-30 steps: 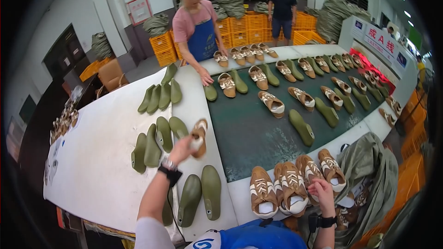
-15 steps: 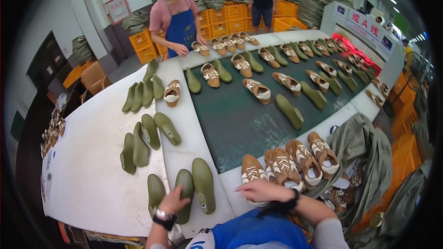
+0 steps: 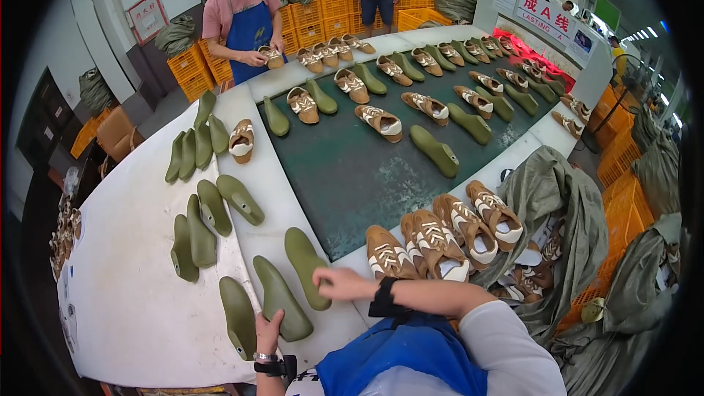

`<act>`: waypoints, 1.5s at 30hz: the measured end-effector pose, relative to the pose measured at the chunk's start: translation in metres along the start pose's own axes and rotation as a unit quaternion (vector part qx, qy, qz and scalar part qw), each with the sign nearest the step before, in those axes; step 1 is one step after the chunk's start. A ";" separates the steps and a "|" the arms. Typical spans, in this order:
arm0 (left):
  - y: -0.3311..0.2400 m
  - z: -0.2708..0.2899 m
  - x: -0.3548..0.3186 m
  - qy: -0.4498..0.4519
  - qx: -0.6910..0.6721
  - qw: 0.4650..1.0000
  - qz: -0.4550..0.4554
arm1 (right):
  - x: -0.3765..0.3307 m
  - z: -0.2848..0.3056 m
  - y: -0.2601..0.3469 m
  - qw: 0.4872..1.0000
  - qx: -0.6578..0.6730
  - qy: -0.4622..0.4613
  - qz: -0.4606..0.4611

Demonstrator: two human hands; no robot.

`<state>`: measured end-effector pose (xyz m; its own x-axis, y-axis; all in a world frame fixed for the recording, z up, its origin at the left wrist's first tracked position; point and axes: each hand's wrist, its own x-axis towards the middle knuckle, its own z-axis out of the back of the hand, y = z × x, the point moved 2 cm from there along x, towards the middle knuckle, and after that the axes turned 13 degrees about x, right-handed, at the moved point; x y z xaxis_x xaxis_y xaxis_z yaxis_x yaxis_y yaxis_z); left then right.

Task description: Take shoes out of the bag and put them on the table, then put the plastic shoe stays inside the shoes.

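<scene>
My left hand [image 3: 268, 334] is closed on the edge of a green shoe last [image 3: 280, 297], its thumb over the near side. That last is tilted, showing its side. Another green last [image 3: 238, 315] lies just left of it. My right hand [image 3: 343, 284] has its fingers curled over the right edge of a third last [image 3: 302, 260]; whether they grip it is hidden. Close beyond my right forearm stand several brown and white sneakers [image 3: 444, 242] in a row.
More lasts [image 3: 202, 238] lie on the white table [image 3: 139, 279]. A dark green belt [image 3: 337, 191] carries sneakers and lasts in rows. At right, a grey sack [image 3: 561, 205] holds shoes beside orange crates [image 3: 623, 220]. Across the table a person in a blue apron [image 3: 251, 40] handles a shoe.
My left hand has gone from lying on the middle last to gripping its edge, and the last has tilted. My right hand has moved left from the sneakers to the right-hand last.
</scene>
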<state>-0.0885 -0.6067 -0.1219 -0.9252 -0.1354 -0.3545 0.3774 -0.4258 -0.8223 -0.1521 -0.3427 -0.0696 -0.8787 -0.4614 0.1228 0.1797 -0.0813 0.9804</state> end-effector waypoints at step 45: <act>-0.174 -0.205 -0.029 0.282 0.211 0.871 -0.344 | -0.214 0.129 0.044 0.897 -0.369 -0.212 -0.121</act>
<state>-0.1191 -0.3454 -0.0598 -0.7153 0.6912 -0.1026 -0.4161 -0.5394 -0.7321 -0.0126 -0.1337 -0.0326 -0.9925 0.0129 0.1216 0.0680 -0.7684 0.6363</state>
